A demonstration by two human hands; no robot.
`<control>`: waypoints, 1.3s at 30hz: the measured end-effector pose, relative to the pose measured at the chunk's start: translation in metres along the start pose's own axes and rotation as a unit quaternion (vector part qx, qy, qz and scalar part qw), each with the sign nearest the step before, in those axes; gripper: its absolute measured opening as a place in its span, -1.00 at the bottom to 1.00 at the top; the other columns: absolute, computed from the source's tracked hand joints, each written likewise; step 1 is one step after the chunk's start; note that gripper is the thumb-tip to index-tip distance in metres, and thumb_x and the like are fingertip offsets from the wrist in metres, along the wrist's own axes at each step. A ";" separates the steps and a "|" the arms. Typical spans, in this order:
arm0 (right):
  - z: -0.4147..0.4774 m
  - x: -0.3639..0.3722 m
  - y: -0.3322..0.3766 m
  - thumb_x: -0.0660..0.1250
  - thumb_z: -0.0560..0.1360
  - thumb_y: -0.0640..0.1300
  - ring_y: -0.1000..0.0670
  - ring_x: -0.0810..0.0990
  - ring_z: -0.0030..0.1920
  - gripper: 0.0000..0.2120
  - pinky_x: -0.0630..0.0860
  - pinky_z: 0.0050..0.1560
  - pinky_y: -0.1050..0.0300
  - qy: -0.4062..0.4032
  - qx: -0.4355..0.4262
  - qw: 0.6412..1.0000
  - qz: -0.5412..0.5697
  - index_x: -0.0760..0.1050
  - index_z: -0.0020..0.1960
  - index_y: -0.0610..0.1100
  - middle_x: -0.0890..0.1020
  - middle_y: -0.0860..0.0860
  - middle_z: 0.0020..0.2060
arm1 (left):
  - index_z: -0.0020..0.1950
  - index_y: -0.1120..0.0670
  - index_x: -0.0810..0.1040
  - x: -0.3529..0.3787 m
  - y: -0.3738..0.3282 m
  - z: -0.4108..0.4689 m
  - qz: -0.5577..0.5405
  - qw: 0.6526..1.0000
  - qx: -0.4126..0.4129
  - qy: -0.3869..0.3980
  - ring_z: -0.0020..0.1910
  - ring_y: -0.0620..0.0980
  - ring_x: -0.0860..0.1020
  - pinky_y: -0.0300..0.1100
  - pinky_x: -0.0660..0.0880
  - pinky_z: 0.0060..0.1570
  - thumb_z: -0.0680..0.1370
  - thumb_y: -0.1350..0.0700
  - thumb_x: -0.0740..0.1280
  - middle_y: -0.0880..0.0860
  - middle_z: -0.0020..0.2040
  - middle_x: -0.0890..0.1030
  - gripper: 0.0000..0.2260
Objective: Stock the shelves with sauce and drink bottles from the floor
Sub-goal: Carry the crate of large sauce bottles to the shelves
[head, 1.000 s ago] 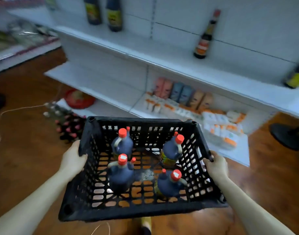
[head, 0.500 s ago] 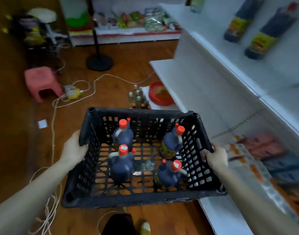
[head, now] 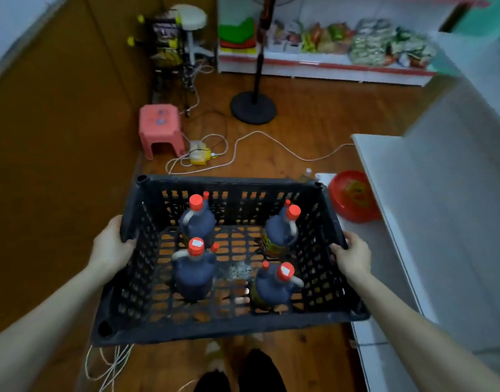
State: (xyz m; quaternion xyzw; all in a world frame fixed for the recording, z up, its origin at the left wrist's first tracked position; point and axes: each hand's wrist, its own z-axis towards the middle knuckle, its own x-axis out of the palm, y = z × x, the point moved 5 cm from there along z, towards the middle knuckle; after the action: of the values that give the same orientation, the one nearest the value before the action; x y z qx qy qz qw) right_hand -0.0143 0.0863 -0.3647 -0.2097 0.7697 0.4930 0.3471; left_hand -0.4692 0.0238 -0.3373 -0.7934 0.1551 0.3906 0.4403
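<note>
Compared with half a second ago, our view has turned further to the left. The white shelf unit [head: 441, 193] now stands only at the right edge, and the far shelf with packets [head: 328, 62] runs across the top. The pink stool [head: 159, 128] and the fan stand [head: 253, 107] have come nearer to the middle. The black crate [head: 229, 181] and our grip on it have not changed, and the four bottles [head: 193, 274] stand in it as before, two at the back and two at the front, all upright with red caps.

The small bottles on the floor are now almost hidden behind the far rim of the crate; we see only one pale cap beside the red bowl [head: 353, 196]. The bottle labels are blurred; only some yellow shows on the two right ones. The crate covers most of our feet, and the frame cuts both forearms.

The left hand [head: 111, 246] grips the left rim of the crate with the fingers curled over the edge. The right hand [head: 353, 254] grips the right rim in the same way, and its fingertips are hidden inside the wall. The crate hangs between them above the wooden floor [head: 313, 114], just beside the lowest board of the shelf unit.
</note>
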 end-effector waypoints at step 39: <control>0.460 0.408 -0.063 0.28 0.50 -0.22 -0.14 0.56 -0.05 -0.71 0.43 -0.08 0.09 -0.026 -0.023 0.999 -0.010 0.49 0.20 -0.22 0.62 -0.19 0.03 | 0.19 0.32 0.37 0.370 0.120 0.516 0.027 0.999 -0.015 -0.030 0.07 0.31 0.50 0.06 0.47 -0.02 0.51 0.28 0.29 0.33 0.10 0.52 -0.72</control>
State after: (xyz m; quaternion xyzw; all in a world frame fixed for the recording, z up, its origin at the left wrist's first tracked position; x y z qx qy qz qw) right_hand -0.0960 0.4839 -0.8313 -0.2123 0.7469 0.5121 0.3670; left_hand -0.5505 0.4152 -0.8453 -0.7835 0.1573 0.4280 0.4222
